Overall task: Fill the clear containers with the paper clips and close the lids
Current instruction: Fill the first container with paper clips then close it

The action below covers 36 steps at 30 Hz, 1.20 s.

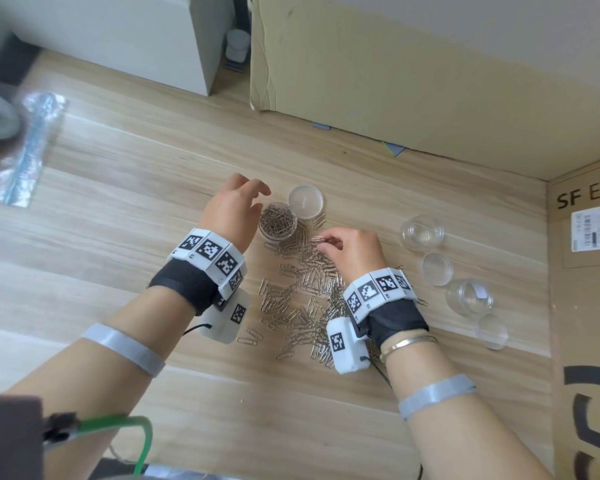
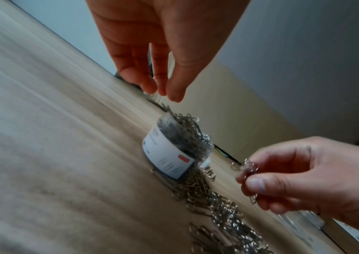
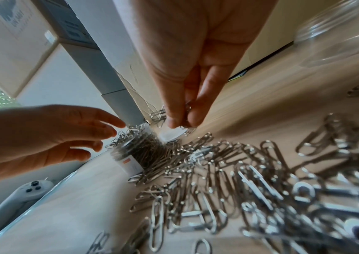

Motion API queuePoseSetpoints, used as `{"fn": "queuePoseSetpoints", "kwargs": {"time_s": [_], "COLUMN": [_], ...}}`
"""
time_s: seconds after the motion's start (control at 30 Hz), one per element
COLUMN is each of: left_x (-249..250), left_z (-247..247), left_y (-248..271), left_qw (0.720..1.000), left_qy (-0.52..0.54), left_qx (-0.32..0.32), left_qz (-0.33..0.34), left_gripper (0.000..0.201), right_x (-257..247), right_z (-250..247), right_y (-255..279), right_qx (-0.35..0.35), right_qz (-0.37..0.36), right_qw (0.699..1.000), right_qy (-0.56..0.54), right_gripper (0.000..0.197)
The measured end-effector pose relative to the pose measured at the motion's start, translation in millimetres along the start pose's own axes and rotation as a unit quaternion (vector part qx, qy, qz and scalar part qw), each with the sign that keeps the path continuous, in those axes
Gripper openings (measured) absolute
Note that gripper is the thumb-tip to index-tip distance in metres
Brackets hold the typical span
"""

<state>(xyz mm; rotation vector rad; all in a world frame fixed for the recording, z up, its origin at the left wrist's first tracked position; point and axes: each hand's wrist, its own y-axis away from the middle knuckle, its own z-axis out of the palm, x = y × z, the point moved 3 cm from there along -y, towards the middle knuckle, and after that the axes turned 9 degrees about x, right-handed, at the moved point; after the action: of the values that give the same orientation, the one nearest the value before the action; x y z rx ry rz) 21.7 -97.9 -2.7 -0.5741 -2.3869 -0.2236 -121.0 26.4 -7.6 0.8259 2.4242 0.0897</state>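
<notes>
A small clear container with a white label stands on the wooden table, heaped with paper clips above its rim. Its clear lid lies just behind it. My left hand hovers over the container's left side, fingers loosely extended and holding nothing. My right hand pinches a small bunch of paper clips just right of the container. A wide pile of loose paper clips spreads between my wrists. Two empty clear containers with their lids sit to the right.
A big cardboard box walls the back, another the right side. A white box stands back left. A plastic bag and a white controller lie at the left. Bare wood shows in front of the pile.
</notes>
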Motion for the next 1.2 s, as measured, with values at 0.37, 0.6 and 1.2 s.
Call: {"fn": "queuePoseSetpoints", "kwargs": {"time_s": [0.37,0.6,1.2], "left_x": [-13,-15,-22], "left_z": [12,6,14], "left_y": [-4,-9,-9], "left_qw": [0.998,0.996,0.991], "left_qy": [-0.018,0.022,0.015], "left_qx": [-0.045,-0.048,-0.117], "left_qz": [-0.042,-0.065,-0.06], "left_gripper": [0.016,0.014,0.036], "right_x": [-55,-57,-22], "right_z": [-5,12,5], "right_y": [-24,-30,-30], "right_qx": [0.044,0.016,0.056], "right_qz": [-0.047,-0.011,0.05], "right_qw": [0.996,0.999,0.996], "right_qy": [-0.058,-0.028,0.051], "right_gripper": [0.012,0.007,0.011]}}
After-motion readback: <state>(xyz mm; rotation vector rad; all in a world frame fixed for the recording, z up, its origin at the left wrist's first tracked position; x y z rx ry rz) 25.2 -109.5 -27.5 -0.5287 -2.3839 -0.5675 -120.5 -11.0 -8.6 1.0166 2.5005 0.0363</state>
